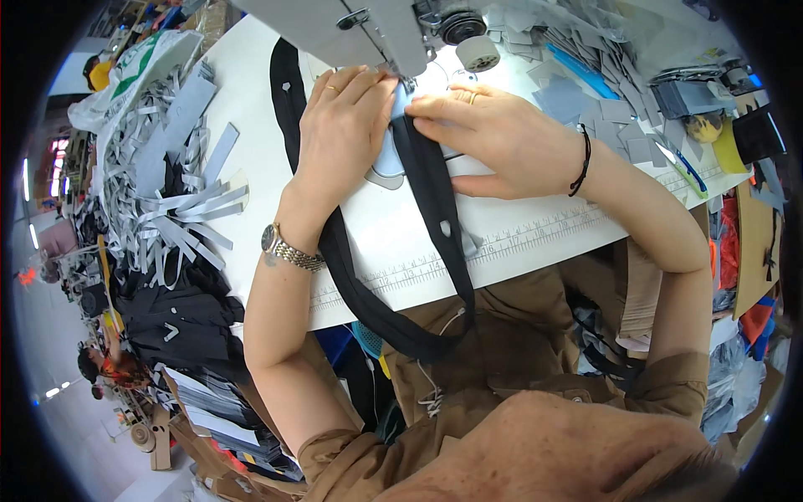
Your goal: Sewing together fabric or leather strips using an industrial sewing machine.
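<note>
Under the white sewing machine head (360,25), a light blue patch (400,99) and a long black strip (425,180) lie at the presser foot, which the fingers partly hide. My left hand (343,125) has its fingers bent and together, pressing on the patch just left of the needle. My right hand (493,142) pinches the patch and strip with thumb and forefinger, other fingers bent beside them. The strip loops off the table's front edge and back up past my left wrist.
The white worktable (519,217) has a printed ruler along its front. Grey strips (167,209) heap at the left, black fabric (176,326) below them. Grey cut squares (611,113), a blue bar (577,67) and snips (682,167) lie at the right. A co-worker (109,368) sits far left.
</note>
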`<action>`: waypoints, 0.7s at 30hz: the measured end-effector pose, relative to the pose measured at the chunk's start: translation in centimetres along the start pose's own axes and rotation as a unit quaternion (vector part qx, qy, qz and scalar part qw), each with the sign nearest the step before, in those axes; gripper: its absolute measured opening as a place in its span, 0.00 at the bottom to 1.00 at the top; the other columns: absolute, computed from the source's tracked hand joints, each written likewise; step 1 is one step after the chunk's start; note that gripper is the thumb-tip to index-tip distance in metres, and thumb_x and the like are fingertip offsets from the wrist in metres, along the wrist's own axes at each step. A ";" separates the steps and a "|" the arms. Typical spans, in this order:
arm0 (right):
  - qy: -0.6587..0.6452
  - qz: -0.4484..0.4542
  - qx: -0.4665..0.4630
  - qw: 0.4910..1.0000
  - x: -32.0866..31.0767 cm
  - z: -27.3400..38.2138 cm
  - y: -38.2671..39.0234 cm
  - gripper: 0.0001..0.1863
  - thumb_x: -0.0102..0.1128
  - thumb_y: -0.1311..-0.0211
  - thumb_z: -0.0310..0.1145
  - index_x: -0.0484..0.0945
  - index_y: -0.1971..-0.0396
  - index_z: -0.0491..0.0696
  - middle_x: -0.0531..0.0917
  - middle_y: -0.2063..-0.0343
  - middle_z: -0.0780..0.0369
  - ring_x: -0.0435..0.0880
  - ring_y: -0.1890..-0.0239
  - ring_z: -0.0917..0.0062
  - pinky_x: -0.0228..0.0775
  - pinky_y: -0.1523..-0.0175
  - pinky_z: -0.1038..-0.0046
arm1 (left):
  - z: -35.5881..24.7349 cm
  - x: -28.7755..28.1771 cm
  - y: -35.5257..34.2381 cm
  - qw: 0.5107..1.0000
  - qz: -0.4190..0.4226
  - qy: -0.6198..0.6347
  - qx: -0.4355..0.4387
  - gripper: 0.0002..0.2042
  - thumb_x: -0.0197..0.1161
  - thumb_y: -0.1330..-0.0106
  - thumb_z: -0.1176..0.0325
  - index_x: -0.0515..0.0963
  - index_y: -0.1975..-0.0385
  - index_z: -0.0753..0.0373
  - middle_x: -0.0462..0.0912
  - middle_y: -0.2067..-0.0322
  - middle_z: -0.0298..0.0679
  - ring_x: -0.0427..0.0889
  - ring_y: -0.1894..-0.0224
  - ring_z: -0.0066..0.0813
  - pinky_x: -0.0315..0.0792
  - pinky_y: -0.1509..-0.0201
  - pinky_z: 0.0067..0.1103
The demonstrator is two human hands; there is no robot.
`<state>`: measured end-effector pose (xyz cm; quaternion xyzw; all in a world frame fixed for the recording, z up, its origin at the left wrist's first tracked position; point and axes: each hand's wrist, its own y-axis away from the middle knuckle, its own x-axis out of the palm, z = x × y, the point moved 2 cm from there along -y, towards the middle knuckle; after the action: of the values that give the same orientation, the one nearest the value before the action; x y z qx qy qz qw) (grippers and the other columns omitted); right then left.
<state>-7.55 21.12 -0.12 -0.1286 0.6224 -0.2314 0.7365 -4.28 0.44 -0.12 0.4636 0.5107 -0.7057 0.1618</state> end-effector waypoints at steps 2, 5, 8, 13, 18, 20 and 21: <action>0.003 0.003 0.001 1.000 0.1 -0.4 0.2 0.27 0.71 0.49 0.40 0.79 0.54 0.37 0.78 0.49 0.57 0.79 0.50 0.65 0.72 0.43 0.70 | -0.1 0.1 0.3 1.000 -0.014 0.027 0.005 0.08 0.65 0.39 0.73 0.83 0.60 0.64 0.85 0.56 0.39 0.82 0.52 0.37 0.75 0.45 0.30; 0.015 0.005 0.009 1.000 0.1 -0.7 0.1 0.29 0.71 0.48 0.42 0.79 0.52 0.36 0.78 0.48 0.56 0.79 0.49 0.64 0.72 0.43 0.69 | -0.3 0.1 0.3 0.998 -0.020 0.063 0.004 0.09 0.64 0.37 0.72 0.83 0.59 0.64 0.85 0.56 0.40 0.81 0.50 0.38 0.75 0.44 0.30; 0.025 0.011 0.002 1.000 0.2 -0.6 0.0 0.31 0.70 0.47 0.44 0.77 0.50 0.36 0.78 0.48 0.56 0.80 0.49 0.63 0.72 0.43 0.68 | -0.2 0.1 0.4 0.998 -0.008 0.064 -0.025 0.09 0.63 0.37 0.73 0.83 0.58 0.64 0.85 0.56 0.40 0.81 0.49 0.38 0.75 0.44 0.30; -0.010 0.100 0.049 0.994 -0.2 -0.5 0.0 0.38 0.70 0.48 0.41 0.70 0.39 0.37 0.71 0.37 0.55 0.73 0.37 0.62 0.59 0.29 0.59 | 0.2 0.2 0.4 0.997 0.001 0.060 -0.044 0.11 0.62 0.34 0.72 0.82 0.53 0.64 0.84 0.53 0.43 0.81 0.49 0.42 0.75 0.44 0.31; 0.036 0.065 0.014 0.997 -0.4 -0.3 -0.6 0.33 0.68 0.43 0.46 0.74 0.44 0.38 0.75 0.41 0.55 0.75 0.41 0.62 0.66 0.34 0.65 | -0.2 -0.2 0.3 0.999 -0.013 0.033 -0.033 0.09 0.63 0.34 0.67 0.82 0.59 0.64 0.84 0.55 0.42 0.82 0.51 0.41 0.75 0.45 0.30; 0.048 0.081 0.001 0.996 -0.4 0.0 -0.8 0.32 0.67 0.43 0.46 0.75 0.44 0.39 0.75 0.41 0.55 0.75 0.40 0.63 0.65 0.34 0.65 | -0.4 -0.5 0.9 1.000 0.002 -0.011 -0.029 0.10 0.63 0.34 0.63 0.81 0.62 0.64 0.85 0.57 0.42 0.84 0.56 0.39 0.74 0.45 0.31; 0.053 0.098 -0.001 0.994 -0.6 0.4 -0.8 0.31 0.67 0.42 0.45 0.75 0.43 0.40 0.75 0.41 0.55 0.74 0.39 0.63 0.64 0.33 0.64 | -0.7 -1.2 1.2 0.999 0.018 -0.025 -0.023 0.10 0.64 0.34 0.63 0.80 0.68 0.64 0.84 0.62 0.41 0.84 0.62 0.40 0.76 0.51 0.30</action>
<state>-7.41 20.68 0.81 -0.0550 0.6703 -0.1641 0.7217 -2.52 0.29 0.14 0.4507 0.5144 -0.7022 0.1980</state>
